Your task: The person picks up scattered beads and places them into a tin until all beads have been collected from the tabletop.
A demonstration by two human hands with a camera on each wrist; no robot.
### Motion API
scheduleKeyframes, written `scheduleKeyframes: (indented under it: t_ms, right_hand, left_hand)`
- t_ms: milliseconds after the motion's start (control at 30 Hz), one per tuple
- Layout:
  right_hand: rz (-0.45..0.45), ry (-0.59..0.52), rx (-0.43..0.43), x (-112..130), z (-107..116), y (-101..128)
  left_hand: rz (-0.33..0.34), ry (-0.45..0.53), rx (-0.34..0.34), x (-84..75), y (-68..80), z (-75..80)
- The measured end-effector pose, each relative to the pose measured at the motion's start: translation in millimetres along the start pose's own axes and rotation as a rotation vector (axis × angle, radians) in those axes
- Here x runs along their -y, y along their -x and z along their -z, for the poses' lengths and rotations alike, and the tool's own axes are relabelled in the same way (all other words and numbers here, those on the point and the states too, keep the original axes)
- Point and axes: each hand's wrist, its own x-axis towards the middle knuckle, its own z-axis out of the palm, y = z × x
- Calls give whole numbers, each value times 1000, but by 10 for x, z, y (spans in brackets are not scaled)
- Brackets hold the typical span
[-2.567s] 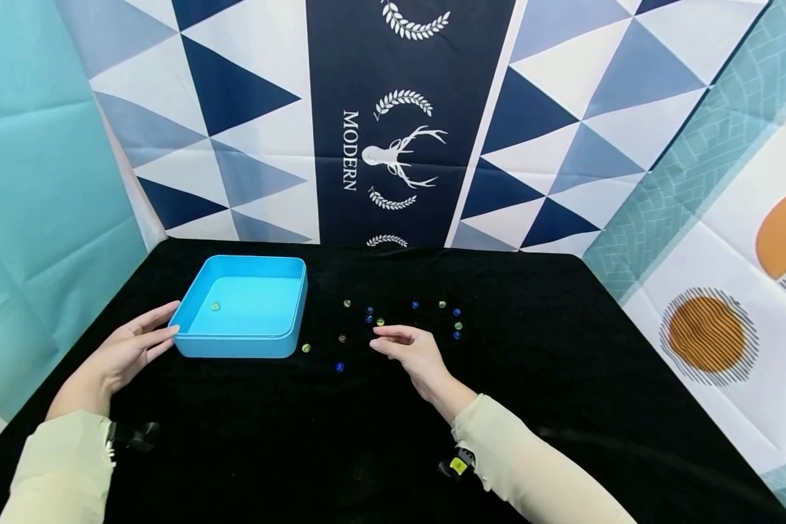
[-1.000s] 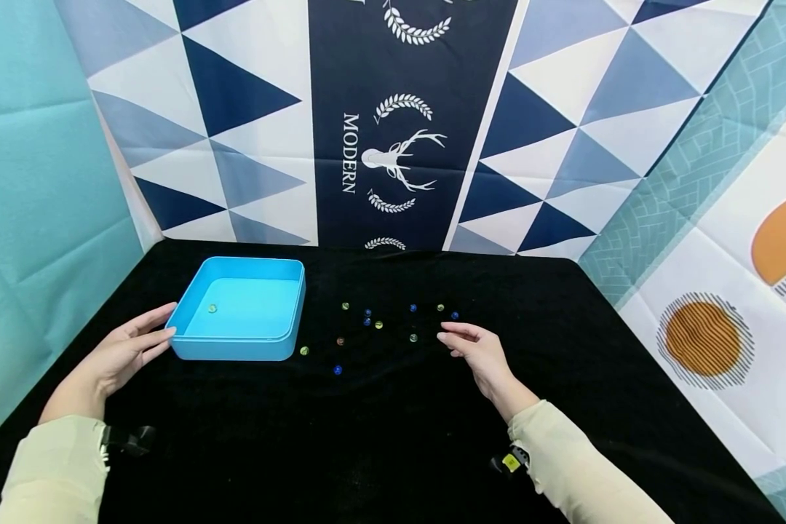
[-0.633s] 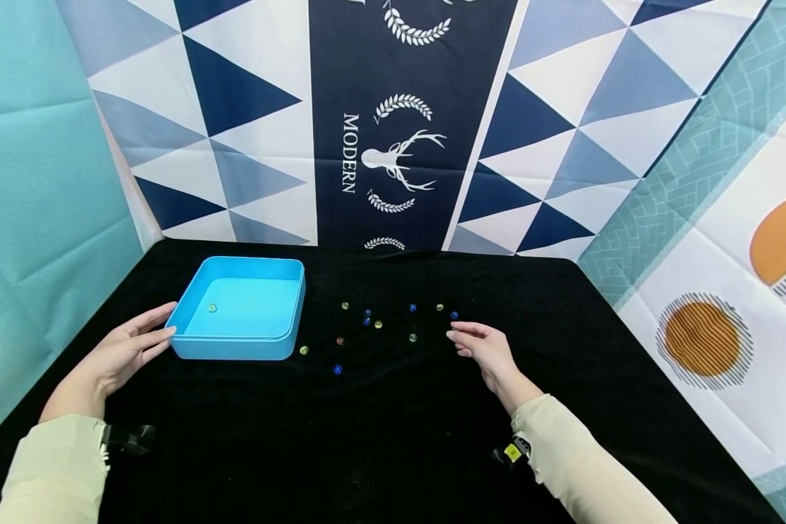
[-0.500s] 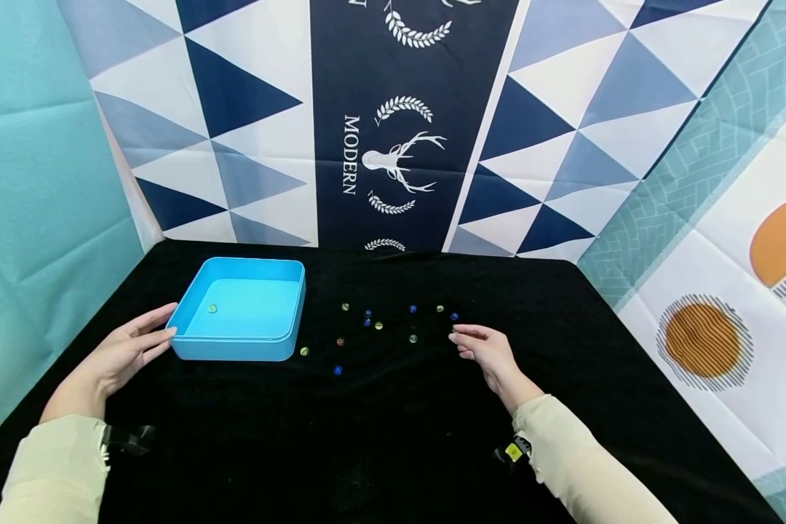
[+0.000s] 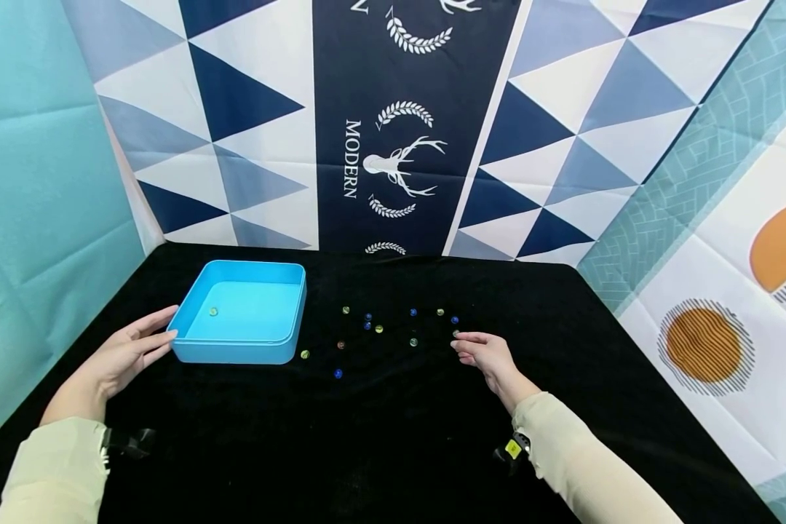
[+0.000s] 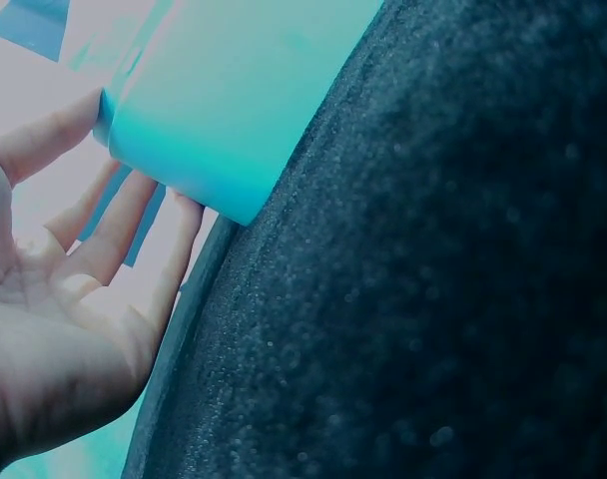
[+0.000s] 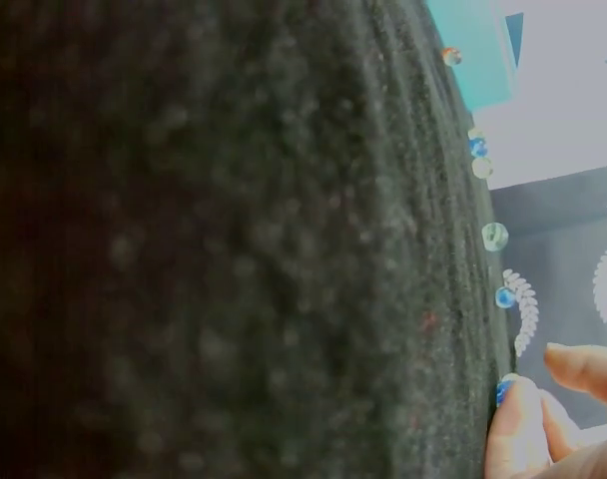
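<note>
My left hand (image 5: 118, 356) touches the near left side of a light blue square box (image 5: 236, 352) with extended fingers and thumb. Inside the box lies a yellow-green glass marble (image 5: 213, 311). Over the black cloth, my right hand (image 5: 491, 358) has its fingertips beside a greenish marble (image 5: 455, 333). A dark blue marble (image 5: 455, 320) lies just beyond that. In the right wrist view, a gap shows between the finger (image 7: 513, 434) nearest the cloth and the other digit above. A blue marble (image 7: 502, 391) shows partly behind that finger.
Several loose marbles lie between the box and my right hand, among them a yellow-green one (image 5: 305, 354), a blue one (image 5: 338, 373), a reddish one (image 5: 341, 345) and a pale green one (image 5: 413, 342). A patterned cloth (image 5: 380, 145) hangs behind the black table (image 5: 268, 451).
From the middle marbles, my right hand has moved right to the right-hand group. In the last half second its fingertips drew back slightly, uncovering the greenish marble. My left hand stays at the box.
</note>
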Motion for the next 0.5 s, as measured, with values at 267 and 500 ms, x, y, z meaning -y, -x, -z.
scheduleKeyframes:
  t_ms: [267,500]
  right_hand:
    - [-37,31,22,20,27,-48]
    - [-57,43,74,23,80,-127]
  left_hand:
    - [6,-14,-3,-12,0,-11]
    - [8,-13,-8,-17,1,-15]
